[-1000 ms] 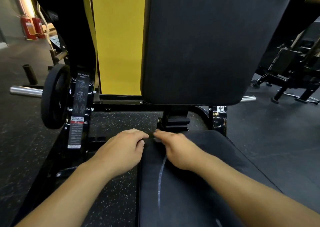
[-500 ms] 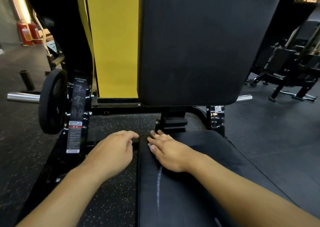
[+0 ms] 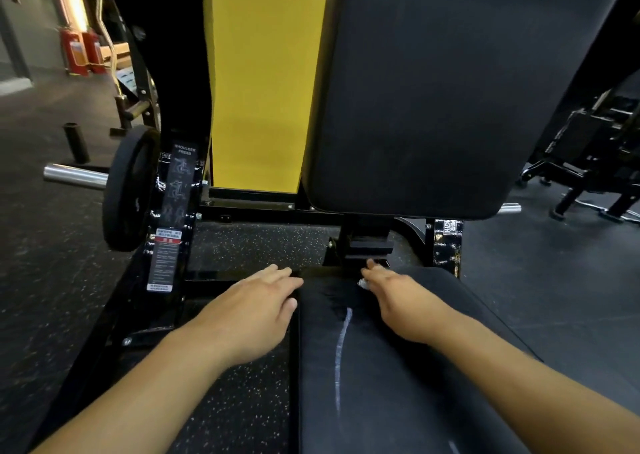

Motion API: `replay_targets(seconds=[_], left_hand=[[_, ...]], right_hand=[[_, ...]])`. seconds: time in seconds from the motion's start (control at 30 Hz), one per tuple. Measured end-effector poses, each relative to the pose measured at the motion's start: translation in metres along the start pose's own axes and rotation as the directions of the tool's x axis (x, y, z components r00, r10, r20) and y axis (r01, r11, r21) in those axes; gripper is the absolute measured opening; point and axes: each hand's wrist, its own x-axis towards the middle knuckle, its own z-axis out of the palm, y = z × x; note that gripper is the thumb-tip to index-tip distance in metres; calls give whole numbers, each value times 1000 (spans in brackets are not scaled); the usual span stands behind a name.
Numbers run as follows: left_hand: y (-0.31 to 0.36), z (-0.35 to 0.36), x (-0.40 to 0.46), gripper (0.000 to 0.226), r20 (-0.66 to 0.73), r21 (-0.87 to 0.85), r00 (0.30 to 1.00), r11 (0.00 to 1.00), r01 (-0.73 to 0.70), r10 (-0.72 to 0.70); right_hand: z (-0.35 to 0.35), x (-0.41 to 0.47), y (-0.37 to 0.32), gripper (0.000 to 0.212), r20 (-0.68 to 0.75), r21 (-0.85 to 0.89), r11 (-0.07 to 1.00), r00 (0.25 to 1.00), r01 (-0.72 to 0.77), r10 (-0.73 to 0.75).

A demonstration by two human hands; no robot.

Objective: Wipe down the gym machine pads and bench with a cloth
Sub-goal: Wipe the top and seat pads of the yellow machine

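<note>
Left hand [image 3: 254,310] spread flat at black padded seat's [image 3: 398,367] far corner, seemingly bracing; right hand [image 3: 398,301] pinched something small and whitish, hardly identifiable, presumably for wiping.

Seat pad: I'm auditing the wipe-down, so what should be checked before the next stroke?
1. Cloth in hand: cannot tell; only a small white scrap shows beside the right hand.
2. Left hand free: ok; fingers straight, resting at the seat pad's left edge.
3. Seat pad clean: not ok; a pale streak runs down its middle.
4. Right hand on the pad: ok; at its rear end, by the black bracket.
5. Back pad unobstructed: ok; nothing lies against it.
</note>
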Motion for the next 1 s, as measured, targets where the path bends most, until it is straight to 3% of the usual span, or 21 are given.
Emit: replay_targets(seconds=[0.2, 0.43, 0.6, 0.87, 1.0], left_hand=[[-11, -8, -5, 49, -10, -18, 999, 999, 33, -34], [-15, -7, -6, 47, -24, -49, 999, 998, 33, -34], [-15, -6, -8, 47, -1, -54, 999, 998, 35, -35], [-13, -10, -12, 47, -10, -44, 998, 997, 60, -60], [-10, -11, -12, 47, -7, -41, 998, 997, 67, -67]], right_hand=[[9, -24, -41, 58, 22, 23, 967, 967, 255, -256], [15, -98, -57, 51, 35, 175, 846, 855, 504, -517], [0, -85, -39, 52, 124, -101, 917, 919, 386, -374], [10, -15, -34, 56, 64, 93, 980, 981, 177, -183], [7, -19, -42, 53, 76, 92, 967, 966, 239, -246]])
